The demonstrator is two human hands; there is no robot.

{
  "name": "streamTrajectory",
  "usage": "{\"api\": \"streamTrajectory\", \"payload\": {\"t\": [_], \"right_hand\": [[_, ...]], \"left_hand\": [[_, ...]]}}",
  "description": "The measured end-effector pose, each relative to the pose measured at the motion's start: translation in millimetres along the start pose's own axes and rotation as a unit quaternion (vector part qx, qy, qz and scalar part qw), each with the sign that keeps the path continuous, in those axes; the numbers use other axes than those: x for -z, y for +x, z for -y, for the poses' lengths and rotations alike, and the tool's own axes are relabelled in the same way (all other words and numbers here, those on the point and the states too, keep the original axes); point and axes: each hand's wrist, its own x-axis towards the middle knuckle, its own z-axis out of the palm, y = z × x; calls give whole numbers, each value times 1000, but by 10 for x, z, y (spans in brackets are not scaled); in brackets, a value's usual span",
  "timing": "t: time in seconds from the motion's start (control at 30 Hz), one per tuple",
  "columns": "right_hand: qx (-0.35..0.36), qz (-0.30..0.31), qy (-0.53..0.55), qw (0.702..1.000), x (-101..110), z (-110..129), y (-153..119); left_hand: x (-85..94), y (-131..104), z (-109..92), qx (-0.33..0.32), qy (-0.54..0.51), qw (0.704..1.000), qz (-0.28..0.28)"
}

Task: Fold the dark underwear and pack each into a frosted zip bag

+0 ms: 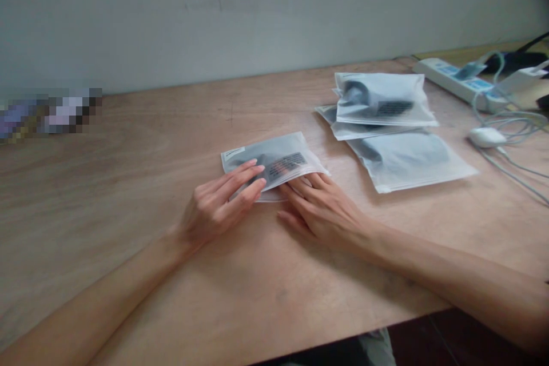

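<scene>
To my right, a white power strip (457,81) lies on the worktop (128,183), near a white adapter (486,136) and cables (508,172). Behind, I see a pale wall (257,11).

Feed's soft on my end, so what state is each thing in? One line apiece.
Near bag: open along its near edge
Left hand: fingers on top of it
Right hand: fingers partly inside it
Bag pile: overlapping; open or closed unclear
Power strip: plug inserted
White adapter: on the table
Cable: loosely looped
Pixelated items: unclear
</scene>
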Motion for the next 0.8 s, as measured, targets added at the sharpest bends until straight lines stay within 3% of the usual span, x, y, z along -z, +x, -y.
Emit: {"api": "streamTrajectory", "payload": {"t": [0.17, 0.43, 0.63, 0.8], "right_hand": [[22, -55, 22, 998, -12, -51, 10], [70, -153, 38, 985, 57, -40, -28], [169, -237, 136, 947, 10, -131, -69], [205, -231, 105, 945, 29, -164, -62]], "left_hand": [[-16, 11, 18, 16, 24, 999, 26], [-36, -15, 68, 68, -34, 990, 120], [-49, -25, 55, 84, -21, 986, 140], [-41, -25, 57, 92, -31, 984, 147]]}}
